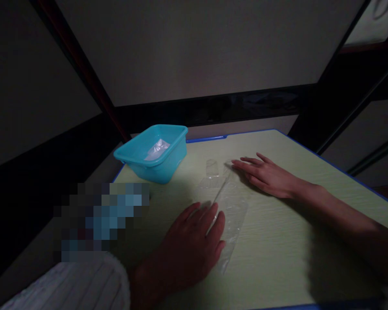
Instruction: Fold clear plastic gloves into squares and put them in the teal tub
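A long clear plastic bag [233, 211] lies flat on the pale green table [278, 241]. My left hand [190, 245] rests palm down on its near end, fingers stretched out and together. My right hand [267, 174] lies flat at the bag's far end, fingers spread and pointing left, their tips touching the plastic. A smaller clear piece [211, 168] lies just beyond the bag, apart from both hands. Neither hand grips anything.
A turquoise plastic tub [155, 153] stands at the table's far left corner with a clear bag [157, 149] inside it. The table has a blue edge [207, 138]. Dark frame beams and a pale wall rise behind. A blurred patch lies at the left.
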The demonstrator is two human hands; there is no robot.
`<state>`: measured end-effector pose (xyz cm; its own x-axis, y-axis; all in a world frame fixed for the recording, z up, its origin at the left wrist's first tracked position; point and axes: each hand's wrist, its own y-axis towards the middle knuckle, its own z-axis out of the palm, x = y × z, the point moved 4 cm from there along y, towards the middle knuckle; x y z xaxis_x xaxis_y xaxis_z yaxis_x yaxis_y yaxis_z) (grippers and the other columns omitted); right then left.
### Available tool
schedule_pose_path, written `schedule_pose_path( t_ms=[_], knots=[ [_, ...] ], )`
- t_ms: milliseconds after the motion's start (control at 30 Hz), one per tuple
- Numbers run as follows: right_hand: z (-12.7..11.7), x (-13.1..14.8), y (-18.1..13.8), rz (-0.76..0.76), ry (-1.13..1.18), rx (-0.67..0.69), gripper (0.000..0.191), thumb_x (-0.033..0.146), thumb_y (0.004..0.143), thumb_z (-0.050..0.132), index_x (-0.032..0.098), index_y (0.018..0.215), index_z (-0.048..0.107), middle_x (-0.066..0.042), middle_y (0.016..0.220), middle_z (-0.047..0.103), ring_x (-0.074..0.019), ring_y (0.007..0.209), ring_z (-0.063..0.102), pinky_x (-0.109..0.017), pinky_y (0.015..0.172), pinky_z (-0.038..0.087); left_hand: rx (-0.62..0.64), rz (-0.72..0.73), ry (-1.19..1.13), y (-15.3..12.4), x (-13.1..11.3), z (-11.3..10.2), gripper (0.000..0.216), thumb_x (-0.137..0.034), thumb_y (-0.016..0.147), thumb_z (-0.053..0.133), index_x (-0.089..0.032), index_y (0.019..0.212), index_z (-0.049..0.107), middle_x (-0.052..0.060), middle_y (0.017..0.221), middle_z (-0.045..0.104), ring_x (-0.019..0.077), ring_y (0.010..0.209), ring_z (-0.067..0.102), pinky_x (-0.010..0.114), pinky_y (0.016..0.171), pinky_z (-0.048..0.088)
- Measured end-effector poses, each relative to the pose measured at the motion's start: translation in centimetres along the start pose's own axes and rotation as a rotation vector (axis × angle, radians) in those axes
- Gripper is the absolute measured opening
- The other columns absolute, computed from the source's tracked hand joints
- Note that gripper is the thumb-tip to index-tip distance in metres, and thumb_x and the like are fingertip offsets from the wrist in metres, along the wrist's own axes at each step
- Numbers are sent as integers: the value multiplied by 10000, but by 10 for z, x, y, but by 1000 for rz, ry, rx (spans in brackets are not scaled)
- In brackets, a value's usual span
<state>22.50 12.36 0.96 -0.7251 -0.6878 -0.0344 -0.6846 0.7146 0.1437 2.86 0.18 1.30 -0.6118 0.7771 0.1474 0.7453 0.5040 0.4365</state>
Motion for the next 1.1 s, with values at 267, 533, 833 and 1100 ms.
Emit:
schedule_pose_path(
  t_ms=[267, 533, 833, 1100],
  knots=[
    [-20, -6, -9, 14, -18, -69, 406, 218, 865, 287, 146, 1120, 594, -125, 1146, 638, -232, 985, 633, -535, 1024, 300, -55, 218, -250, -2, -6, -1, 224, -200, 909, 381, -112, 1029, 548, 29, 840, 697, 156, 986, 598, 343, 1086, 288],
    [-12, -2, -10, 12, 1, -12, 421, 246, 887, 273, 143, 1173, 563, -131, 1195, 605, -243, 1030, 612, -551, 1009, 314, 197, 233, -445, -1, -12, 0, 330, -326, 886, 464, -126, 1148, 486, 58, 1045, 674, 161, 1088, 549, 379, 1113, 227],
    [-6, -9, -10, 64, -65, -10, 458, 264, 897, 243, 101, 1238, 502, -165, 1175, 612, -265, 1016, 613, -563, 992, 312, 113, 286, -412, -5, -16, -2, 348, -344, 920, 410, -136, 1194, 464, 56, 1129, 644, 165, 1187, 478, 403, 1124, 189],
    [-1, -9, -9, 66, -100, -5, 470, 261, 885, 261, 106, 1296, 428, -177, 1184, 597, -268, 1048, 588, -556, 953, 358, 207, 307, -489, -3, -16, 1, 332, -334, 915, 425, -133, 1176, 462, 61, 1112, 644, 157, 1110, 536, 388, 1122, 157]
  ],
)
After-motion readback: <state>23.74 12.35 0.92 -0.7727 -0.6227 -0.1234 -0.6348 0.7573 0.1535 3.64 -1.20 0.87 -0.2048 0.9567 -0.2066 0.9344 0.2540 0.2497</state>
